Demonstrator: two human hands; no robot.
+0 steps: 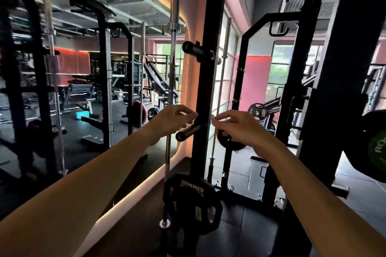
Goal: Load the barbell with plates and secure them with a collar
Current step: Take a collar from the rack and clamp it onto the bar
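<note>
Both my arms reach out to a black rack upright [201, 94]. My left hand [173, 118] hovers just above an empty storage peg [188, 130], its fingertips drawn together by the upright's edge; whether they hold anything is unclear. To the right of the upright, my right hand [238, 125] pinches a thin pale metal piece [214, 119] between thumb and forefinger, in front of a small black plate [227, 145]. A black Hammer plate [189, 198] hangs on a lower peg. At the right edge sits a large plate with green lettering [373, 152].
A chrome barbell [173, 64] stands upright just left of the rack post. Another empty peg [192, 48] sticks out higher up. More racks, benches and plates fill the mirrored gym floor to the left. A heavy black rack frame [325, 89] stands at right.
</note>
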